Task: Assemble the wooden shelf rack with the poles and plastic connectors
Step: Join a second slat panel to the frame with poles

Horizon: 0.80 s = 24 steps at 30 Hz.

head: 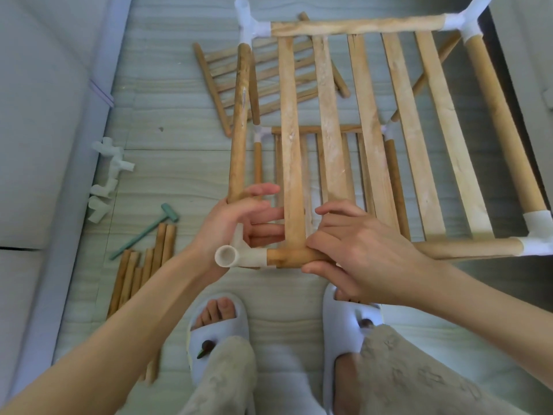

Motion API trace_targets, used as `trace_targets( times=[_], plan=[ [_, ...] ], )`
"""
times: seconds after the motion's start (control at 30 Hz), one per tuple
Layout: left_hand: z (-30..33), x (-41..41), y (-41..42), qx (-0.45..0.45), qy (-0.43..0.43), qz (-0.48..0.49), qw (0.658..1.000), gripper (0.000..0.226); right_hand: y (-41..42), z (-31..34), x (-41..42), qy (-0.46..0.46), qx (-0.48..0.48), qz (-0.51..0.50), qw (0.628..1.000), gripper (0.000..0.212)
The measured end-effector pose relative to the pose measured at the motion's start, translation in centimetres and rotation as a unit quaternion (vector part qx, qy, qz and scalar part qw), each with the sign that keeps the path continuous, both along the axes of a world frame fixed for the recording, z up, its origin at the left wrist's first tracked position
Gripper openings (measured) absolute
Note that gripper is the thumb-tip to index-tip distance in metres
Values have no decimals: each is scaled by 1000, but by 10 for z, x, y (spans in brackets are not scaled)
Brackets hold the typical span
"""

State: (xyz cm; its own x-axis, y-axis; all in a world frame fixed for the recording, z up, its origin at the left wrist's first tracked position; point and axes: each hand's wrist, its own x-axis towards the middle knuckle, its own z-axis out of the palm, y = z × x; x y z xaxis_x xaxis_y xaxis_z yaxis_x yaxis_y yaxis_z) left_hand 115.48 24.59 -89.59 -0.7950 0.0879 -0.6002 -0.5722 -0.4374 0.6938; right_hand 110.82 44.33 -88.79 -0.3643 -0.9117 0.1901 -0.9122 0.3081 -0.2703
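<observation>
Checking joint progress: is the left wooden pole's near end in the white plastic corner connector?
Out. The wooden pole's bare end sits above the white connector, beside the left hand.

Pale tiled floor [167,163] carries loose poles [140,274], green mallet [143,232], white connectors [109,178], slatted panel [263,76]

head-worn view, steeply down, close

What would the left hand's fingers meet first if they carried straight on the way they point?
The left hand has its fingers pointing right, so they would probably meet the nearest wooden slat first, though depth is hard to judge from above.
</observation>
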Motion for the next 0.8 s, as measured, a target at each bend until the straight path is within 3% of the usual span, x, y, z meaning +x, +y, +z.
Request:
trace_targets(
  times=[0.17, 0.27, 0.8],
  plan=[
    [-4, -11, -4, 170, -2, -101, 980, 56, 5, -4, -5, 11, -16, 14, 1000, 36],
    [-7, -18, -3, 212, -2, -109, 971, 56, 9, -5, -11, 17, -24, 14, 999, 33],
    [-9, -15, 10, 81, 16, -46, 995, 59, 10, -7, -14, 16, -23, 13, 1000, 32]
  ],
)
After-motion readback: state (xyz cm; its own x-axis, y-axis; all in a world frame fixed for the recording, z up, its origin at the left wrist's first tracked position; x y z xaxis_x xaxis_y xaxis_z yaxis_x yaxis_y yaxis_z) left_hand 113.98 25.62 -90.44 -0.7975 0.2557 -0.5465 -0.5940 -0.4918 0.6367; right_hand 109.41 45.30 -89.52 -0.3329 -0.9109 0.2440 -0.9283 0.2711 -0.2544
